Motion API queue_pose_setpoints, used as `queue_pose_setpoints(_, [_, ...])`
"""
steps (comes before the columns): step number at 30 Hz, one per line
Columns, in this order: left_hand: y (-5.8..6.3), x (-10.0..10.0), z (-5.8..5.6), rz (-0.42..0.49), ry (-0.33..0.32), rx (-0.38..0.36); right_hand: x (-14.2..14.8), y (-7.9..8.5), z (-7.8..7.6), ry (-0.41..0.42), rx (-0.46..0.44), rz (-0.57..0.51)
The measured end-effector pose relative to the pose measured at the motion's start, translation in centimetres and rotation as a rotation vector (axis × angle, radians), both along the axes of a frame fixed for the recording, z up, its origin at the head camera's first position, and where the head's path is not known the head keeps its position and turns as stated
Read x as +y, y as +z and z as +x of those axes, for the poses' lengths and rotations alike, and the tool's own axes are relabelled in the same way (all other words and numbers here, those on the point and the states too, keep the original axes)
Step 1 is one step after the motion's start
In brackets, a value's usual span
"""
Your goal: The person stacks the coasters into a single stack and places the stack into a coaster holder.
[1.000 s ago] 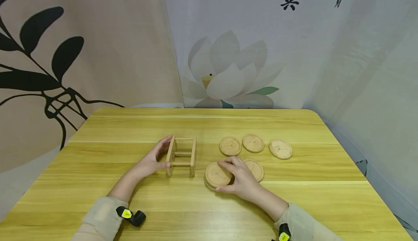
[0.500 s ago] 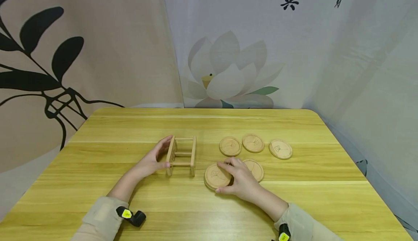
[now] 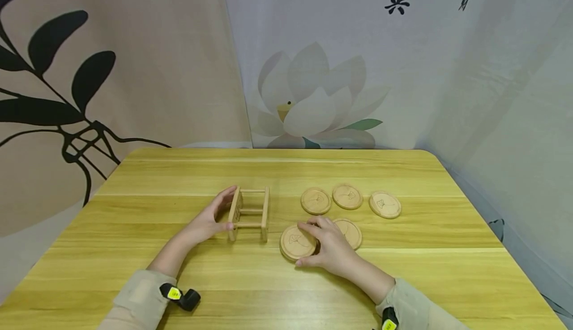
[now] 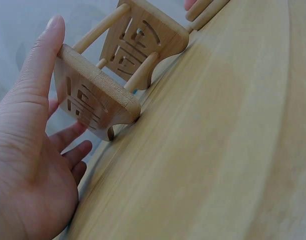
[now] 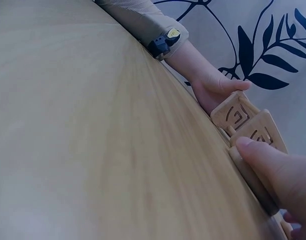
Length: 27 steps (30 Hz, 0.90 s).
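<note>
A small wooden coaster rack (image 3: pixel 265 215), two slotted side panels joined by dowels, stands on the table left of centre. My left hand (image 3: pixel 208 220) holds its left panel, the thumb on the near edge and fingertips at the far edge. In the left wrist view the thumb presses a corner of the cut-out panel (image 4: pixel 88 92). To the right, my right hand (image 3: pixel 331 248) pinches a round wooden coaster (image 3: pixel 296 243) with an engraved leaf, lying on top of another coaster. Just behind this hand, another coaster (image 3: pixel 349 231) is partly hidden.
Further back lie three more coasters: a left one (image 3: pixel 316 201), a middle one (image 3: pixel 347 196) and a right one (image 3: pixel 385 205). The wooden table (image 3: pixel 215 290) ends at a printed curtain (image 3: pixel 179 71) behind.
</note>
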State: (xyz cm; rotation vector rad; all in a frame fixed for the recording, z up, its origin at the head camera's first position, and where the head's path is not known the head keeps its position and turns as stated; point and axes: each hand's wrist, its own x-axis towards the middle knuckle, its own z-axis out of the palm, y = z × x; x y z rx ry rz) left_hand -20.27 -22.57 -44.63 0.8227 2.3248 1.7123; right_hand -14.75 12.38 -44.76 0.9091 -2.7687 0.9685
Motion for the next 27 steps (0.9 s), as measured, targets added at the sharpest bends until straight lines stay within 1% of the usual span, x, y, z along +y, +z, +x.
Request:
queue_pose_setpoints(6, [-0.1,0.0,0.0,0.002,-0.008,0.0,0.0,0.0,0.1,-0.001,0.005,0.005])
queue_pose_setpoints(14, [-0.1,0.0,0.0,-0.001,-0.004,-0.002,0.5,0.3,0.2,-0.004,0.051,-0.03])
queue_pose_setpoints(20, [-0.1,0.1,0.0,0.002,-0.004,-0.01,1.4,0.5,0.3,-0.036,0.021,-0.05])
queue_pose_setpoints(27, [-0.1,0.0,0.0,0.001,0.003,0.003,2.8,0.5,0.1,-0.074,-0.013,-0.06])
